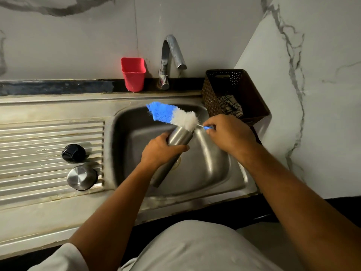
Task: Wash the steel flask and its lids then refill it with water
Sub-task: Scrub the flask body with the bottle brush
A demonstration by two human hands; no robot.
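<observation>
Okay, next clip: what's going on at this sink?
A person is washing a steel flask over the sink. The left hand grips the flask body, tilted, mouth pointing away. The right hand holds a bottle brush by its handle; the blue and white bristles are outside the flask, at its mouth. Two lids, one black and one steel, lie on the drainboard. No water is running from the tap.

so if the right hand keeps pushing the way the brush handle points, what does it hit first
Probably the open mouth of the steel flask in the left hand. The right hand points left, its bottle brush lying across that rim; beyond is the sink wall. Depth is unclear.
</observation>
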